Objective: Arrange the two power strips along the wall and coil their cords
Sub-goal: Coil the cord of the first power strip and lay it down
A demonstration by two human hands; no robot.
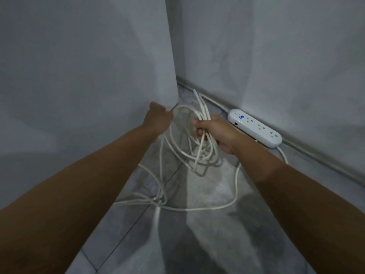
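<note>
A white power strip (254, 127) lies flat against the base of the right wall, with a small blue light near its switch end. Its white cord (235, 186) leaves its near end and runs in a wide loop across the floor. My right hand (215, 133) is shut on a bundle of several cord loops (197, 147) held just above the floor in the corner. My left hand (158, 117) is beside the top of the bundle, blurred, with fingers pinching a strand. Only one power strip is in view.
Two grey walls meet at a corner (173, 76). A baseboard (316, 155) runs along the right wall. The floor is grey tile (197, 244) with dark grout lines. A loose tangle of cord (160, 200) lies on the floor near my left forearm.
</note>
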